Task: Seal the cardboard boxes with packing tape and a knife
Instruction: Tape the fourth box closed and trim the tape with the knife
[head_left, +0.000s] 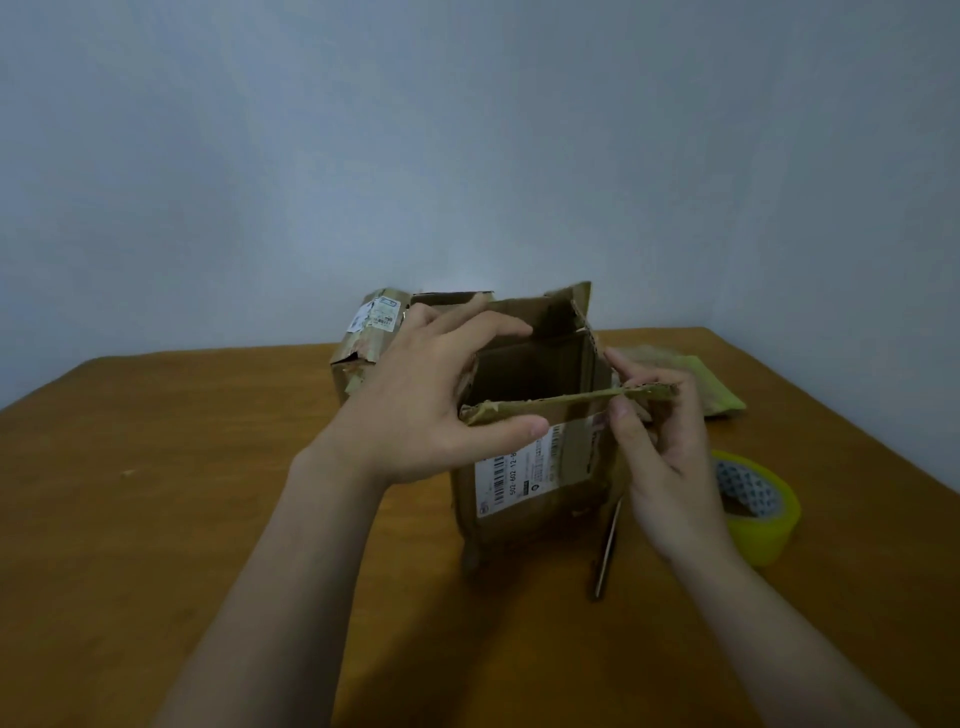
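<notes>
A small brown cardboard box (524, 483) with a white barcode label stands upright in the middle of the table, its top open and its far flap raised. My left hand (415, 400) grips the box's upper left corner, thumb on the near side and fingers over the left flap. My right hand (660, 431) pinches the right end of the near flap (566, 400), which lies level across the opening. A yellow roll of packing tape (763, 509) lies right of the box. The knife (608, 545) lies on the table by the box's right foot, partly hidden by my right wrist.
A second cardboard box (369, 338) with a torn label stands behind on the left. A crumpled greenish-brown bag (706, 384) lies at the back right. The wooden table (182, 493) meets a pale wall behind; its right edge runs close to the tape.
</notes>
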